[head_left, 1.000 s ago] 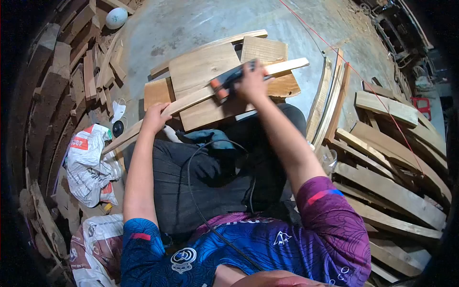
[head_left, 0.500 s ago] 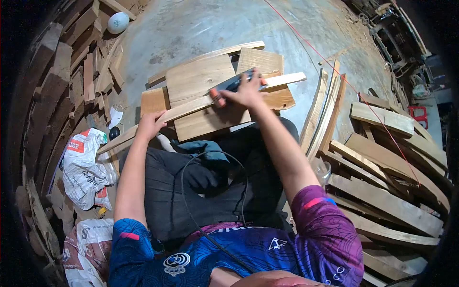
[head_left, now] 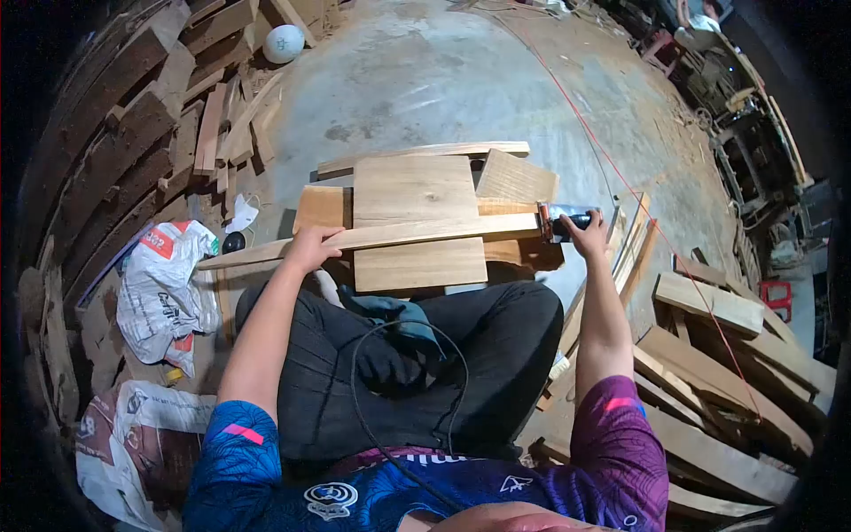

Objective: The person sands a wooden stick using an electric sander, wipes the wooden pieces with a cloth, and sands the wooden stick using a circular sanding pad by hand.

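A long, narrow wooden strip point(head_left: 408, 232) lies across a flat board point(head_left: 417, 183), running left to right in front of my knees. My left hand point(head_left: 310, 251) grips the strip toward its left part, with the thumb over the top. At the strip's right end, my right hand point(head_left: 589, 234) is closed around a dark hand tool with orange-red ends point(head_left: 551, 225). The tool rests over the end of the strip. My palm and fingers hide part of the tool.
Another strip point(head_left: 425, 156) and a short board point(head_left: 517, 177) lie behind. Long planks point(head_left: 709, 301) are piled on the right, timber point(head_left: 151, 106) on the left. White sacks point(head_left: 164, 297) stand by my left arm. A ball point(head_left: 284, 43) and a red cord point(head_left: 603, 151) are farther off. A person point(head_left: 698, 31) is at top right.
My right hand has slid the tool rightward along the strip to its right end. My left hand still holds the strip, which now lies more level. The view has shifted.
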The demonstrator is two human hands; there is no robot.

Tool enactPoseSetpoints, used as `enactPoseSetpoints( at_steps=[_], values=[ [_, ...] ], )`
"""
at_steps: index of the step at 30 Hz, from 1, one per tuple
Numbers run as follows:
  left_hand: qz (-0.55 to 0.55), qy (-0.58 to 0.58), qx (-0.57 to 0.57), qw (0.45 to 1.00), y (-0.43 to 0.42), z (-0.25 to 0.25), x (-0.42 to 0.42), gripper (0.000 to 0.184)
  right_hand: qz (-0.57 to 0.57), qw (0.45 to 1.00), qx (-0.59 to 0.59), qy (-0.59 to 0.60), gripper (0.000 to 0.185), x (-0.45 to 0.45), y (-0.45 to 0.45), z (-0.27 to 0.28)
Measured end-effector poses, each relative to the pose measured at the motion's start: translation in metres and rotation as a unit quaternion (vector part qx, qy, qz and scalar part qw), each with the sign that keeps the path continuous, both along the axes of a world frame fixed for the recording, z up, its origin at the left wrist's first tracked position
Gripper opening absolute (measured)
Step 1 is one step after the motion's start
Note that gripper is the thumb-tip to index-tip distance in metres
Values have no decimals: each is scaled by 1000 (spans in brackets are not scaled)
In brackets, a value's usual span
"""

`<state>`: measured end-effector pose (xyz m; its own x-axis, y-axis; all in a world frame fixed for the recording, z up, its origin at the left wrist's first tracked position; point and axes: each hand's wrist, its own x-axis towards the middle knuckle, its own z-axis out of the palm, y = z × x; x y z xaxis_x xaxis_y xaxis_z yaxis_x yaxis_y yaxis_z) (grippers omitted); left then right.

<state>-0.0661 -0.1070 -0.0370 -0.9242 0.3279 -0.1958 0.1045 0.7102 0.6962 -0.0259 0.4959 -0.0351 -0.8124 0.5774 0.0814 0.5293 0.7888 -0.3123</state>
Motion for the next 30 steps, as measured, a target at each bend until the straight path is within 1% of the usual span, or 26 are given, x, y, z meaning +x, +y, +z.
enactPoseSetpoints(
  at_steps=[1, 2, 3, 4, 5, 6, 7, 9, 10, 11, 12, 13, 14, 16, 17, 18, 19, 22, 24, 26, 27, 28, 29, 30],
  values=[
    [7, -2, -19, 1000, 2, 3, 0, 57, -31, 999, -28, -20, 96, 0, -8, -3],
    [12, -4, -38, 999, 3, 7, 0, 57, -31, 999, 4, -10, 95, -4, -21, -11],
    [11, -5, -40, 999, 2, 5, -2, 57, -1, 1000, 20, -2, 97, -8, -37, -16],
    [1, 2, -37, 999, 0, -1, -3, 57, 1, 999, -12, -30, 98, -8, -70, -5],
    [-10, 10, -34, 999, -1, -5, -6, 57, 41, 999, 12, -23, 100, -10, -101, -7],
    [-14, 11, -36, 999, -2, -7, -7, 57, 101, 994, -20, -48, 102, -11, -134, 1],
    [-15, 14, -34, 999, -2, -9, -6, 57, 135, 987, -34, -86, 101, -8, -176, 16],
    [-19, 23, -30, 999, -1, -11, -7, 57, 157, 987, 11, -39, 95, 1, -255, 11],
    [-13, 16, -27, 999, -1, -11, -6, 57, 192, 981, 13, -13, 94, 8, -282, 14],
    [-4, 11, -23, 1000, -1, -11, -5, 58, 192, 981, -34, -11, 97, 9, -302, 12],
    [-1, 7, -9, 1000, -1, -13, -3, 57, 170, 983, -57, -43, 101, 9, -309, 20],
    [-9, 18, -19, 1000, -2, -15, -3, 57, 150, 982, -81, -77, 105, 7, -315, 29],
    [-14, 27, -29, 999, -4, -18, -2, 57, 152, 980, -90, -94, 102, 5, -309, 39],
    [-15, 19, -22, 999, -3, -20, 2, 58, 151, 985, -26, -79, 101, 3, -289, 33],
    [-18, 10, -12, 1000, -4, -24, 0, 58, 150, 984, -55, -76, 101, -3, -266, 26],
    [-12, 6, -27, 1000, -3, -24, -1, 58, 141, 988, -26, -54, 101, -12, -238, 6],
    [-5, 8, -21, 1000, -1, -21, -1, 58, 102, 992, -29, -65, 102, -8, -221, 25],
    [-17, 21, -36, 999, 2, -15, -4, 57, 55, 993, -43, -91, 102, -22, -147, 9],
    [-18, 31, -27, 999, 2, -21, -6, 56, 14, 997, 23, -77, 93, -18, -158, 16],
    [-28, 33, -37, 998, 2, -18, -8, 58, 19, 997, 52, -56, 92, -17, -195, 8],
    [-23, 38, -38, 998, 1, -22, -9, 58, 52, 997, 16, -51, 101, -21, -216, -5],
    [-31, 45, -33, 998, 1, -20, -8, 59, 91, 994, 49, -21, 99, -21, -245, -16],
    [-27, 46, -29, 998, 0, -23, -9, 60, 108, 993, 51, -12, 98, -19, -282, -16],
    [-25, 47, -25, 998, 0, -24, -8, 61, 133, 987, 88, 9, 95, -19, -315, -23]
  ],
)
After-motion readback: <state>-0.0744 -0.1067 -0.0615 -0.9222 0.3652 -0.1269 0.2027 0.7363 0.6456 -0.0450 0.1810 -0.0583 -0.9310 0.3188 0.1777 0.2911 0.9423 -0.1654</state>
